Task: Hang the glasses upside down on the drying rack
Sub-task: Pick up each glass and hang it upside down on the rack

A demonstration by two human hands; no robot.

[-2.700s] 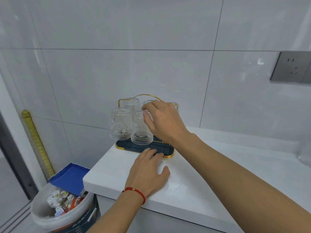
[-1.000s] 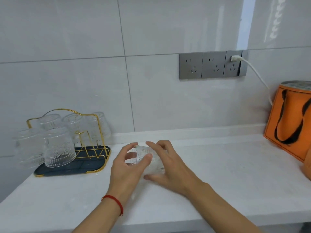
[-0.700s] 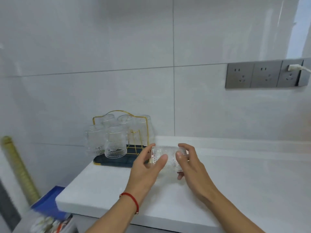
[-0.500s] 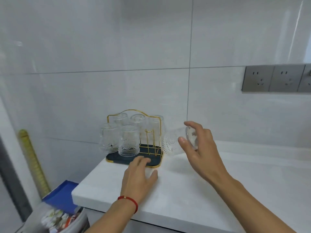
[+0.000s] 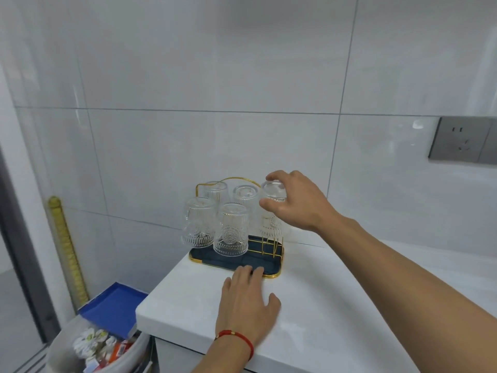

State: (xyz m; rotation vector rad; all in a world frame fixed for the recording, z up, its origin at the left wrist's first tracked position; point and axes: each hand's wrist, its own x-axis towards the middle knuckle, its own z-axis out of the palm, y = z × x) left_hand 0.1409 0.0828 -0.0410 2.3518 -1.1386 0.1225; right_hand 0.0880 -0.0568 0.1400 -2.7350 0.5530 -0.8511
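The gold-wire drying rack [image 5: 270, 265] with a dark tray stands at the counter's left end, against the tiled wall. Several clear patterned glasses hang on it upside down, among them a front glass [image 5: 230, 230] and a left glass [image 5: 198, 223]. My right hand [image 5: 298, 201] grips the base of another upside-down glass [image 5: 272, 211] at the rack's right side, over a wire prong. My left hand [image 5: 247, 300] lies flat on the white counter, its fingertips touching the tray's front edge.
A bin [image 5: 88, 345] full of rubbish, with a blue box lid [image 5: 115, 305] on it, stands below the counter's left end. A grey wall socket [image 5: 462, 144] sits on the right. The counter [image 5: 336, 319] runs off to the right.
My right hand has carried the glass from mid-air right of the rack, turned it base-up and brought it down at the rack's right side. My left hand has slid forward to the tray.
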